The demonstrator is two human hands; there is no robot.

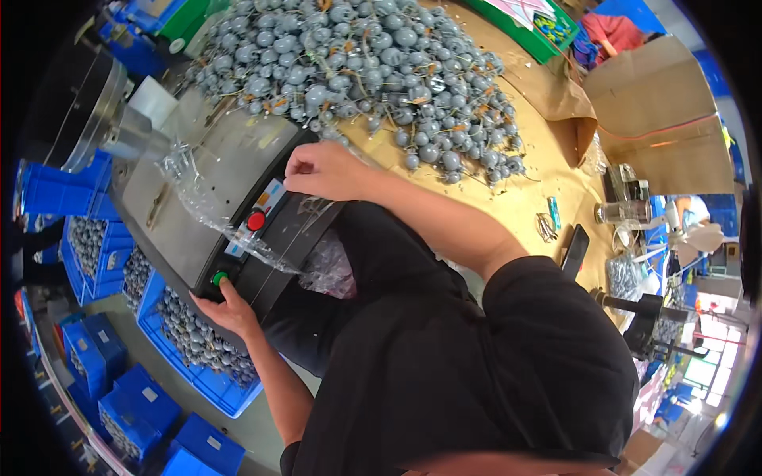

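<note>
In front of me stands a grey machine table (178, 206) with a dark control panel (274, 170) along its near edge. My left hand (232, 311) is at the panel's left end, its thumb on a green button (219, 278) and its fingers stretched out along the edge. A red button (255, 220) sits mid-panel. Over the panel's far right end lies my right hand (327, 170), fingers curled in; whatever is beneath them is hidden. Clear plastic film (198, 198) runs from the metal machine head (131, 135) across the table and panel.
A large heap of grey round parts with wires (373, 67) covers the brown worktop (508, 202). Blue bins (230, 401) of similar parts stand at the left. A phone (575, 252), a teal-capped pen (554, 213) and a green tray (540, 47) lie on the right side.
</note>
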